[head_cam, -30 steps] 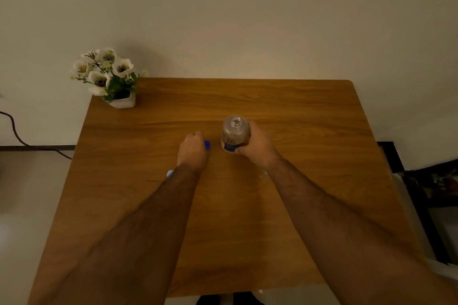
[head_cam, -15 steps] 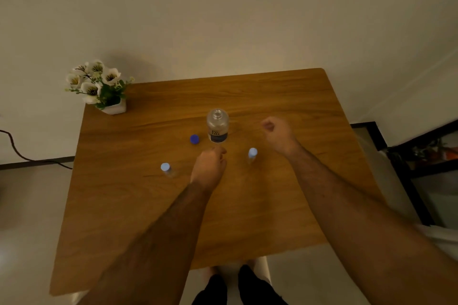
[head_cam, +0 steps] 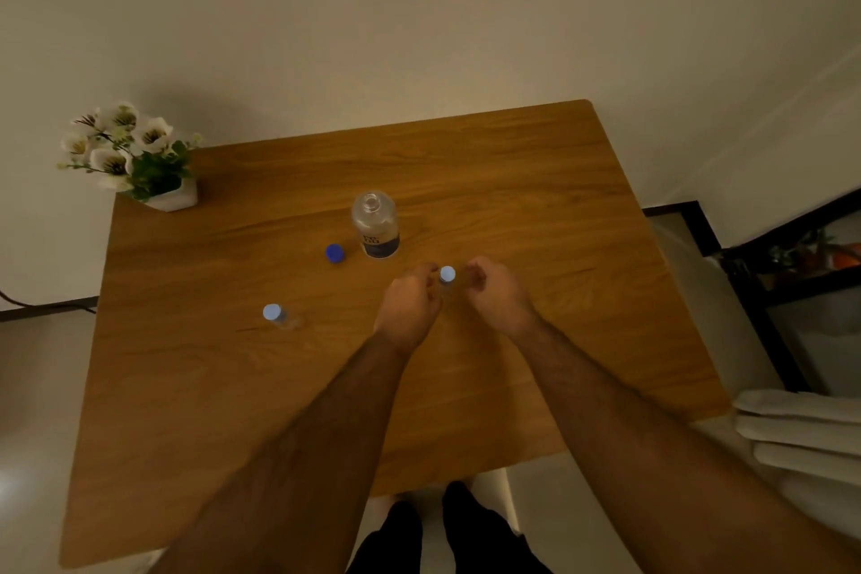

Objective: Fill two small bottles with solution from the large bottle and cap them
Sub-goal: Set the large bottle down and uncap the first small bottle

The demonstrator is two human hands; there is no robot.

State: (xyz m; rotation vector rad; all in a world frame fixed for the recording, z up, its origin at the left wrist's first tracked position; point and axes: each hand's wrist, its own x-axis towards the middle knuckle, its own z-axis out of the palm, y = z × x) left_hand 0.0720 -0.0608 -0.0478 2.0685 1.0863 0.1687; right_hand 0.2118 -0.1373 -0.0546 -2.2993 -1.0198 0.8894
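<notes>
The large clear bottle (head_cam: 375, 225) stands uncapped at the table's middle, with its dark blue cap (head_cam: 335, 253) lying to its left. One small clear bottle with a light blue cap (head_cam: 447, 275) stands just in front of it, between my hands. My left hand (head_cam: 409, 304) curls around its left side and touches it. My right hand (head_cam: 497, 294) sits a finger's width to the bottle's right with curled fingers and nothing in it. A second small capped bottle (head_cam: 276, 315) stands alone at the left.
A wooden table (head_cam: 536, 200) stands against a pale wall. A white pot of white flowers (head_cam: 135, 158) sits on its far left corner. A black shelf (head_cam: 792, 275) and folded white cloth (head_cam: 801, 438) are to the right, off the table.
Both hands left the large bottle and its blue cap. They came together around the small bottle on the right. The camera pulled back and tilted.
</notes>
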